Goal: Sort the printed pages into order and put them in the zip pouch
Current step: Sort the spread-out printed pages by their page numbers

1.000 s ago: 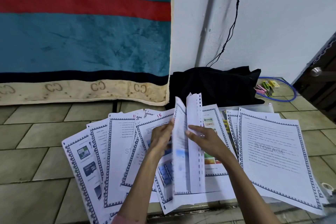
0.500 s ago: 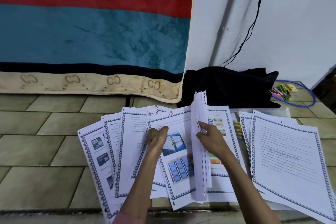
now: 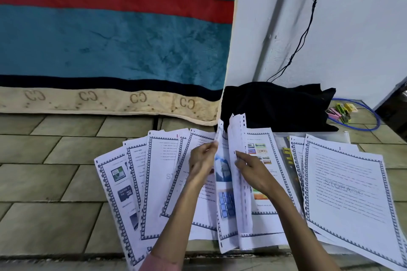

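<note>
Printed pages with blue patterned borders lie fanned over the tiled floor, a left fan (image 3: 154, 182) and a right stack topped by a STORAGE page (image 3: 345, 191). In the middle, my left hand (image 3: 201, 161) pinches the upper edge of one lifted sheet (image 3: 223, 182) with blue pictures. My right hand (image 3: 251, 169) holds several upright hole-punched pages (image 3: 239, 171) beside it. The clear zip pouch (image 3: 319, 135) lies mostly hidden under the right-hand pages, its far edge showing.
A black cloth bag (image 3: 275, 105) sits against the white wall just beyond the pages. A teal and red blanket (image 3: 110, 39) hangs at the left. Coloured clips (image 3: 340, 111) and a blue cable loop (image 3: 363, 116) lie at the far right.
The sheet lay flat under my left hand half a second ago; now that hand has lifted it upright beside the pages my right hand holds. The camera has drifted left.
</note>
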### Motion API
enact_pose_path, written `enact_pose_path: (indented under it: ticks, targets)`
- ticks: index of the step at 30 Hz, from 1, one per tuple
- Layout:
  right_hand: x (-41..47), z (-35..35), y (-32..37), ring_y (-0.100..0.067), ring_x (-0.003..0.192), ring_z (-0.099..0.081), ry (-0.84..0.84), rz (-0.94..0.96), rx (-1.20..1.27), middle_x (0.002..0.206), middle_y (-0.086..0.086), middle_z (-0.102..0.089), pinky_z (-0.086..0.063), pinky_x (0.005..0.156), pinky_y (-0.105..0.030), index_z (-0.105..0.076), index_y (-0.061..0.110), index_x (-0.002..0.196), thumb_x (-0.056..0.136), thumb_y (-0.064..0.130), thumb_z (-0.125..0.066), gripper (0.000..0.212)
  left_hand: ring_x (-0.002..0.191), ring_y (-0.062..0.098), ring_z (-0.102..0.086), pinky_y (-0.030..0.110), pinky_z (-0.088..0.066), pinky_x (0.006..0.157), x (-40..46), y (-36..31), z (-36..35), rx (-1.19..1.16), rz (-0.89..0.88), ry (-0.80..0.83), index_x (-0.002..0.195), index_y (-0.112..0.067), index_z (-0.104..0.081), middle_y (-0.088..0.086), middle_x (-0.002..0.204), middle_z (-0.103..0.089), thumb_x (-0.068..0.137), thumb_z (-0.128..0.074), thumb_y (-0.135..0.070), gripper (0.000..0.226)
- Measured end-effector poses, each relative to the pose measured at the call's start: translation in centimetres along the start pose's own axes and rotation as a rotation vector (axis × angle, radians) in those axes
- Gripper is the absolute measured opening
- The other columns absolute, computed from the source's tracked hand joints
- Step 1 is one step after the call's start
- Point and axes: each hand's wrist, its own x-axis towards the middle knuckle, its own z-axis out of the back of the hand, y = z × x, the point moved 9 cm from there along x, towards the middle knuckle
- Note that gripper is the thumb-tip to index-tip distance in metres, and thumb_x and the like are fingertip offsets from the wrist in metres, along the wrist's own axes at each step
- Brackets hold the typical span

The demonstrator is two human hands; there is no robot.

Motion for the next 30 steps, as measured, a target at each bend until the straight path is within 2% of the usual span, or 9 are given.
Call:
enact_pose_path:
  ticks: [3, 8, 13, 16, 17, 20, 24, 26, 30]
  targets:
    - [-0.4, -0.2, 0.6, -0.008, 0.111, -0.054, 0.022, 0.017, 0.069, 0.117, 0.007, -0.061, -0.04, 0.086, -0.015, -0.058, 0.024, 0.119, 0.092, 0.04, -0.051, 0.032, 0.104, 0.025, -0.059, 0.04, -0.047, 0.087, -0.9, -0.1, -3.3, -0.212, 0.128, 0.254, 0.123, -0.018, -0.056, 0.007, 0.113, -0.063, 0.093, -0.023, -0.06, 0.061]
    - [-0.4, 2.0, 0.4, -0.02, 0.08, -0.058, -0.132, 0.034, -0.048, 0.096, -0.01, -0.065, -0.042, 0.061, -0.023, -0.061, 0.003, 0.107, 0.094, 0.009, -0.048, 0.019, 0.12, 0.032, -0.049, 0.04, -0.042, 0.096, 0.6, 0.9, 3.5, 0.615, 0.016, -0.198, 0.127, 0.0, -0.047, 0.019, 0.132, -0.051, 0.097, -0.04, -0.036, 0.047]
    - [-0.6, 4.1, -0.3, -0.023, 0.068, -0.051, -0.222, 0.005, -0.004, 0.077, -0.012, -0.056, -0.038, 0.051, -0.024, -0.053, 0.006, 0.085, 0.093, 0.004, -0.046, 0.011, 0.127, 0.036, -0.036, 0.045, -0.034, 0.1, 1.0, 3.0, 6.9, 0.665, 0.153, -0.302, 0.138, -0.004, -0.025, 0.02, 0.139, -0.035, 0.092, -0.05, -0.019, 0.055]
    - [-0.4, 4.5, -0.5, -0.024, 0.066, -0.048, -0.235, 0.007, -0.027, 0.074, -0.011, -0.051, -0.035, 0.049, -0.024, -0.051, 0.004, 0.083, 0.093, 0.005, -0.047, 0.01, 0.111, 0.023, -0.054, 0.03, -0.042, 0.084, 2.2, 3.0, 7.9, 0.533, 0.083, -0.279, 0.087, -0.011, -0.056, 0.011, 0.106, -0.061, 0.087, -0.056, -0.014, 0.003]
    - [-0.5, 4.4, -0.5, -0.022, 0.062, -0.048, -0.232, 0.013, -0.047, 0.073, -0.01, -0.05, -0.035, 0.048, -0.023, -0.05, 0.004, 0.083, 0.093, 0.005, -0.047, 0.011, 0.101, 0.009, -0.049, 0.025, -0.041, 0.075, 2.6, 3.1, 8.1, 0.488, 0.061, -0.255, 0.069, -0.015, -0.052, 0.005, 0.085, -0.06, 0.085, -0.057, -0.011, 0.017]
    - [-0.3, 3.9, -0.3, -0.023, 0.061, -0.047, -0.234, 0.041, -0.091, 0.066, -0.004, -0.047, -0.031, 0.045, -0.02, -0.051, 0.004, 0.081, 0.092, 0.004, -0.047, 0.012, 0.074, 0.022, -0.049, 0.025, -0.04, 0.063, 2.5, 2.5, 9.4, 0.455, 0.024, -0.214, 0.068, -0.01, -0.052, 0.008, 0.074, -0.053, 0.08, -0.057, -0.005, 0.015]
    - [0.2, 2.6, 0.2, -0.021, 0.067, -0.048, -0.236, 0.101, -0.137, 0.07, 0.0, -0.05, -0.031, 0.047, -0.014, -0.052, 0.01, 0.084, 0.091, 0.001, -0.047, 0.013, 0.105, 0.028, -0.058, 0.035, -0.049, 0.089, 2.4, 2.9, 13.1, 0.182, 0.079, -0.262, 0.114, -0.003, -0.057, 0.009, 0.115, -0.057, 0.071, -0.077, -0.002, 0.047]
    - [0.5, 1.9, 0.5, -0.029, 0.083, -0.055, -0.214, 0.112, -0.16, 0.099, -0.014, -0.061, -0.031, 0.053, -0.017, -0.05, 0.004, 0.12, 0.091, 0.001, -0.047, 0.029, 0.104, 0.028, -0.06, 0.037, -0.048, 0.093, 2.5, 3.4, 13.8, 0.014, 0.096, -0.205, 0.124, -0.003, -0.054, 0.012, 0.121, -0.06, 0.072, -0.076, -0.001, 0.056]
    - [0.5, -0.4, 1.4, -0.035, 0.127, -0.043, -0.198, 0.106, -0.338, 0.153, -0.012, -0.022, -0.043, 0.082, -0.032, 0.001, 0.016, 0.15, 0.09, 0.008, -0.052, 0.081, 0.111, 0.028, -0.059, 0.043, -0.044, 0.102, 1.9, 4.3, 13.7, -0.038, 0.098, -0.143, 0.117, -0.007, -0.061, 0.011, 0.124, -0.061, 0.08, -0.069, -0.005, 0.037]
